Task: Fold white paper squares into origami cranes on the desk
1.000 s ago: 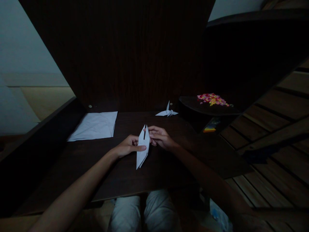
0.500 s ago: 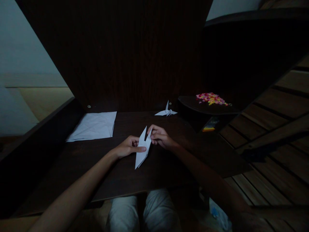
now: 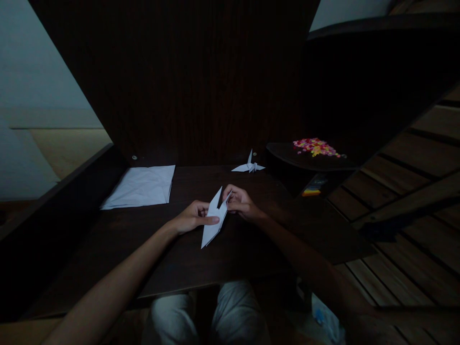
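Note:
Above the middle of the dark desk (image 3: 143, 249) is a folded white origami paper (image 3: 212, 229) with two narrow points at its far end. My left hand (image 3: 194, 216) grips its left side, thumb flat across the front and fingers behind. With thumb and fingers, my right hand (image 3: 241, 203) pinches the right-hand point, which leans outward to the right. Beyond the hands, a finished white paper crane (image 3: 249, 166) stands near the back panel. To the left lies a stack of creased white paper sheets (image 3: 142, 187).
A small dark corner shelf (image 3: 278, 153) at the right carries a heap of pink, red and yellow bits (image 3: 316, 146). Under it sits a small object with a yellow-orange edge (image 3: 311, 191). A raised side board (image 3: 64, 191) bounds the desk on the left.
My right hand has bent the right-hand point of the folded paper further out to the right. The left hand keeps its hold. The whole view has shifted slightly.

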Tool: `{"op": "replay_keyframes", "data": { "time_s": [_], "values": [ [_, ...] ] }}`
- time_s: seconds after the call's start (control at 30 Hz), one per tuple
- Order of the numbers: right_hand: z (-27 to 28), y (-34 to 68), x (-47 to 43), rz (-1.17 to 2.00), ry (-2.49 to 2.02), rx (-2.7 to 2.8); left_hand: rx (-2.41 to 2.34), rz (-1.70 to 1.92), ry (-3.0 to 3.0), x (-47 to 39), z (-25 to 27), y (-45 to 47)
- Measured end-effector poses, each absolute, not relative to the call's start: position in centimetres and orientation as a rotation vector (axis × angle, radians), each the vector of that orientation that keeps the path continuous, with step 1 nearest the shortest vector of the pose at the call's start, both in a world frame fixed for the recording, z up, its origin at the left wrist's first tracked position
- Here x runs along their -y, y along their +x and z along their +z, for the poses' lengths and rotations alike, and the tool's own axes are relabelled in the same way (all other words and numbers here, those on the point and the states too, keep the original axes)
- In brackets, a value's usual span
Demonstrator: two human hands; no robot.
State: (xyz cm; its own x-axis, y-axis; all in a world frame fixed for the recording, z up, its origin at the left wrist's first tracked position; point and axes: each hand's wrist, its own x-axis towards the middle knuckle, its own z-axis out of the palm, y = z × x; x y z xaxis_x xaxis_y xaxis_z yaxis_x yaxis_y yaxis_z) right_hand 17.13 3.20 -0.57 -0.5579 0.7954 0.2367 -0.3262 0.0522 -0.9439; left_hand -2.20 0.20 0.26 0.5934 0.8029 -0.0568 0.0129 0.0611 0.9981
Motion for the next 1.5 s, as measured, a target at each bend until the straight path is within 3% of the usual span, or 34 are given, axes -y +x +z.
{"op": "replay_keyframes", "data": {
  "time_s": [0.63,1.1,1.5],
  "values": [
    [-0.97,17.15,-3.47,1.476,-0.561,1.454,-0.907,0.932,1.384,-0.74,-0.50,-1.97],
    [-1.08,16.36,-3.48,1.248,-0.757,1.397,-0.953,0.876,1.558,-0.77,-0.42,-2.00],
    [-0.71,16.30,-3.35,1.313,-0.791,1.425,-1.004,0.953,1.542,-0.83,-0.35,-1.96]
  ]
}}
